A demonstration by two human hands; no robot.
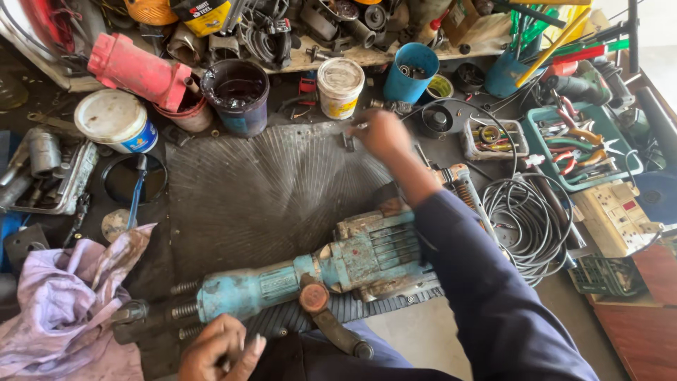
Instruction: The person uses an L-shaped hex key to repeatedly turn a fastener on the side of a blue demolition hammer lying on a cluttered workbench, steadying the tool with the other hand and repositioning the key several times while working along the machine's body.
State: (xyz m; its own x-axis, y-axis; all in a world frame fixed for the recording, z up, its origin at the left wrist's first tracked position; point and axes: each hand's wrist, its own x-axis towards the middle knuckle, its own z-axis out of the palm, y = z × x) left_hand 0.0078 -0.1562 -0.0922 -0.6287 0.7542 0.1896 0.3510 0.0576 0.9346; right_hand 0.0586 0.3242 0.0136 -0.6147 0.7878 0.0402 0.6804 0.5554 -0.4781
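The worn, blue-green metal demolition hammer [331,271] lay on its side on the ribbed black rubber mat [268,190] covering the counter, bolts and springs showing bare at its nose, so the work looked partly done, with loose parts left to deal with. The right hand [384,134] reached far across the mat, fingers pinching a small dark metal part [348,141]. The left hand [218,349], loosely curled and apparently empty, rested just below the hammer's nose.
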